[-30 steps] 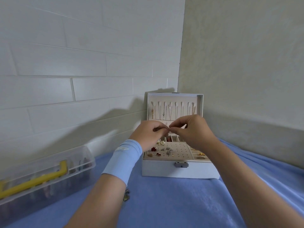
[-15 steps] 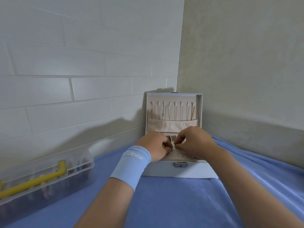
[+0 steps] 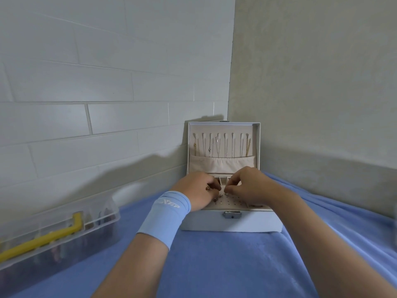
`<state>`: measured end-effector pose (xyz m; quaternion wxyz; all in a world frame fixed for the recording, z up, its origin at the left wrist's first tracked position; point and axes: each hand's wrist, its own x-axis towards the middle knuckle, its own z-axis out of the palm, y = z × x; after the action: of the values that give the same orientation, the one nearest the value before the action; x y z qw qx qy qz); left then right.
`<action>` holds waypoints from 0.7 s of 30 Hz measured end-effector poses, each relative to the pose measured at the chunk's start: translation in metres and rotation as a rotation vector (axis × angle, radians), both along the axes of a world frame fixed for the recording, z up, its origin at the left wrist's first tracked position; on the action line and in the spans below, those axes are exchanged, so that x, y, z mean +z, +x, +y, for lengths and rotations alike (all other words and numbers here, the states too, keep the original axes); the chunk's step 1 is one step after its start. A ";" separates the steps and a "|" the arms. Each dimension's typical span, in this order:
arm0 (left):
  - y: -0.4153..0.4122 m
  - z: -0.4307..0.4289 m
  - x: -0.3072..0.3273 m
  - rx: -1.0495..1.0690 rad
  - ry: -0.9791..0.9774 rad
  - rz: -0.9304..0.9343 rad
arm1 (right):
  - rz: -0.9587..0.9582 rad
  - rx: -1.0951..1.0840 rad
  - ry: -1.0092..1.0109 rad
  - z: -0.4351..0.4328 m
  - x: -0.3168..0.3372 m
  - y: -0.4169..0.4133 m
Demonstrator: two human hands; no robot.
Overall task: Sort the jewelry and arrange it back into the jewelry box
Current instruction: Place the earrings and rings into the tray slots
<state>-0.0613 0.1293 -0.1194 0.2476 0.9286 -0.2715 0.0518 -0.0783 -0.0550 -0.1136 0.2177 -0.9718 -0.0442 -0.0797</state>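
Observation:
The white jewelry box stands open on the blue blanket, with its lid upright against the wall corner. Several necklaces hang on hooks inside the lid above a beige pocket. My left hand, with a blue wristband, hovers over the left of the perforated earring panel, fingers curled around a small gold earring. My right hand is beside it, its fingertips pinching something tiny just above the panel. The hands hide most of the tray's compartments and earrings.
A clear plastic organiser case with a yellow handle lies at the left on the blanket. White brick wall behind, beige wall to the right; the box sits in their corner.
Both hands have dropped from in front of the lid down onto the earring panel, staying close together. The lid's pocket and necklaces are now uncovered.

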 end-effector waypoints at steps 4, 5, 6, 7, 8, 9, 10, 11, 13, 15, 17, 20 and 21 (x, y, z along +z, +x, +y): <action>0.000 0.008 0.004 0.024 -0.048 -0.025 | -0.049 0.002 -0.018 0.005 0.006 -0.002; -0.002 0.012 0.006 0.030 -0.069 -0.030 | -0.073 0.006 -0.009 0.009 0.008 -0.005; -0.003 0.017 0.008 0.037 -0.087 -0.033 | -0.091 0.018 0.000 0.013 0.011 -0.007; -0.005 0.022 0.009 0.044 -0.108 -0.033 | -0.101 0.040 0.009 0.018 0.014 -0.010; -0.008 0.029 0.010 0.052 -0.134 -0.024 | -0.108 0.069 0.021 0.025 0.016 -0.014; -0.011 0.036 0.011 0.057 -0.157 -0.009 | -0.111 0.101 0.039 0.033 0.018 -0.018; -0.013 0.042 0.011 0.058 -0.170 0.007 | -0.112 0.134 0.056 0.041 0.020 -0.022; -0.017 0.051 0.011 0.065 -0.168 0.022 | -0.108 0.176 0.068 0.051 0.021 -0.026; -0.023 0.067 0.008 0.084 -0.136 0.067 | -0.076 0.256 0.073 0.069 0.019 -0.033; -0.031 0.087 0.006 0.106 -0.056 0.139 | -0.027 0.334 0.027 0.087 0.013 -0.040; -0.039 0.105 0.004 0.102 0.083 0.255 | 0.015 0.409 -0.051 0.103 0.005 -0.045; -0.046 0.121 0.001 0.081 0.243 0.433 | 0.089 0.482 -0.139 0.117 -0.006 -0.051; -0.047 0.124 -0.001 0.080 0.274 0.467 | 0.101 0.498 -0.166 0.121 -0.010 -0.052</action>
<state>-0.1081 0.2529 -0.1201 0.1734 0.9502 -0.1745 -0.1913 -0.1302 0.0661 -0.1239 0.1521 -0.9483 -0.2772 0.0287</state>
